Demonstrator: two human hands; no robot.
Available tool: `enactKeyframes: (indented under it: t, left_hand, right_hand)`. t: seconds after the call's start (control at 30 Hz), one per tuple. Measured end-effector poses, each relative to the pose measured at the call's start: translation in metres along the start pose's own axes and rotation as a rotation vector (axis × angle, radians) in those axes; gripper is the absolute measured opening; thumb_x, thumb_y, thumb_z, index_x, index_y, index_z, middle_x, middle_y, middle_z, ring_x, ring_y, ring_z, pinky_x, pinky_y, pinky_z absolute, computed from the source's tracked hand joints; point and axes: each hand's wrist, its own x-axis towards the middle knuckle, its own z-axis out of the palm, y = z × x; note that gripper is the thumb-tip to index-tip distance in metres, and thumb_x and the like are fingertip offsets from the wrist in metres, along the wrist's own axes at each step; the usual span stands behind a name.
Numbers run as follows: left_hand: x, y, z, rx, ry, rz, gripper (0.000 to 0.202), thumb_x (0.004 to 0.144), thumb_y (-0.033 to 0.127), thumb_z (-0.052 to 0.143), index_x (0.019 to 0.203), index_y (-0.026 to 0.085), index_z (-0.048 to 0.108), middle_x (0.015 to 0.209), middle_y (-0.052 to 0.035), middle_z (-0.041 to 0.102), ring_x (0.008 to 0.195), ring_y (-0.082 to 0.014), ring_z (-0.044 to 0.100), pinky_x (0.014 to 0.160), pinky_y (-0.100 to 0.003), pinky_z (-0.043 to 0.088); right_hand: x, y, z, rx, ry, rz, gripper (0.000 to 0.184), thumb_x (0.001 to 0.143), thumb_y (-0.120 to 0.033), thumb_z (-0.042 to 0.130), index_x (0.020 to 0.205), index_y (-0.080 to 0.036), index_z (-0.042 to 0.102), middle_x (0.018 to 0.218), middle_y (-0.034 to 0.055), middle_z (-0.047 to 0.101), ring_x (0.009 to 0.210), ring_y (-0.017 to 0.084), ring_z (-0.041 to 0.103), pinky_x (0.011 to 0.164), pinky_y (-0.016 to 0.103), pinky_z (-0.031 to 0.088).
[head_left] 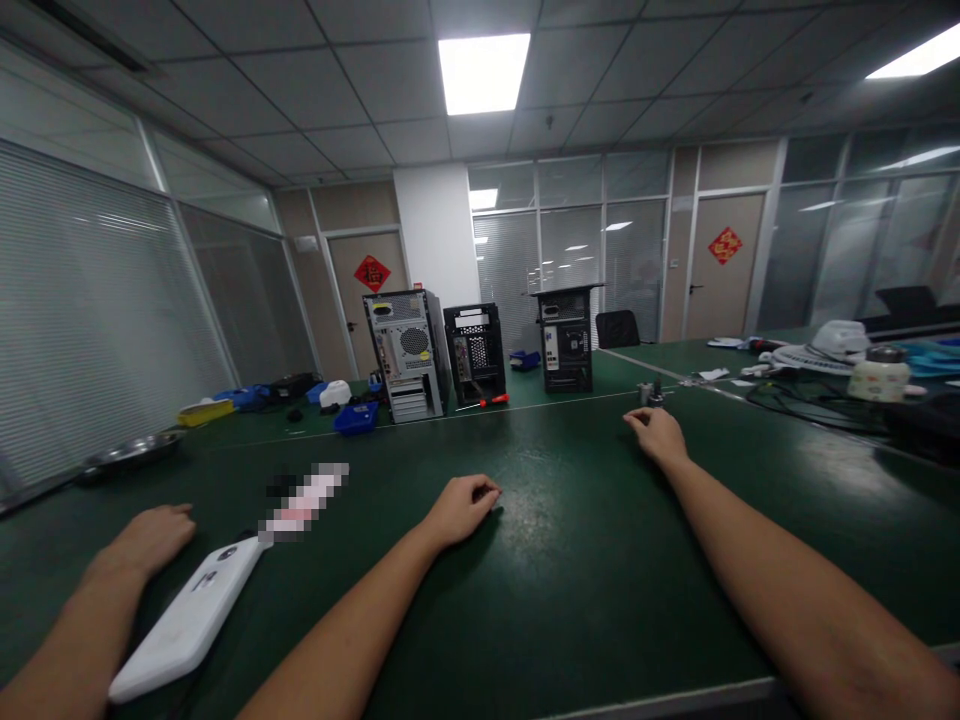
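Note:
My left hand [461, 510] rests on the green tabletop [570, 580], thumb and fingers curled together in a pinch. What it holds, if anything, is too small to make out. Farther forward on the right, my right hand [658, 437] has its fingertips pressed together low over the table. I cannot make out anything between them. Just behind its knuckles stand small dark and metallic pieces [655, 392], partly covered by the hand. A red-handled screwdriver [484, 402] lies beyond my left hand, before an open black computer case [480, 350].
Two more computer cases, one silver-grey [409, 350] and one black [566, 340], stand at the back. Another person's hand [154, 540] lies at left beside a white device [191, 620]. A blue bin [356, 418], a metal tray [135, 450], cables [795, 400] and a jar [879, 375] surround the workspace.

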Motion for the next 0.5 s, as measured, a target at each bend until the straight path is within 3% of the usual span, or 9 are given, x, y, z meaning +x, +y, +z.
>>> enactKeyframes:
  t: [0.13, 0.3, 0.5]
  left_hand:
    - [0.001, -0.001, 0.001, 0.001, -0.005, 0.009, 0.033, 0.093, 0.038, 0.052, 0.105, 0.017, 0.075, 0.100, -0.0063, 0.075, 0.088, -0.0201, 0.067, 0.078, -0.028, 0.048]
    - [0.000, -0.002, 0.000, 0.002, -0.011, 0.011, 0.032, 0.093, 0.037, 0.052, 0.104, 0.016, 0.075, 0.097, -0.0059, 0.075, 0.086, -0.0195, 0.067, 0.077, -0.027, 0.047]
    - [-0.002, 0.002, -0.002, 0.019, -0.016, 0.007, 0.031, 0.094, 0.036, 0.053, 0.104, 0.017, 0.075, 0.099, -0.0055, 0.075, 0.089, -0.0192, 0.066, 0.078, -0.026, 0.046]
  right_hand:
    - [0.004, 0.001, -0.013, -0.026, 0.016, 0.034, 0.038, 0.086, -0.047, 0.060, 0.106, -0.021, 0.078, 0.101, 0.0110, 0.077, 0.092, 0.024, 0.070, 0.080, 0.032, 0.050]
    - [0.006, 0.009, -0.030, -0.145, -0.139, -0.017, 0.033, 0.082, -0.041, 0.064, 0.104, -0.023, 0.079, 0.100, 0.0088, 0.077, 0.092, 0.024, 0.070, 0.079, 0.031, 0.050]
    - [0.006, 0.014, -0.025, -0.187, -0.141, -0.080, 0.036, 0.087, -0.044, 0.058, 0.111, -0.025, 0.078, 0.102, 0.0099, 0.076, 0.093, 0.027, 0.069, 0.079, 0.035, 0.049]
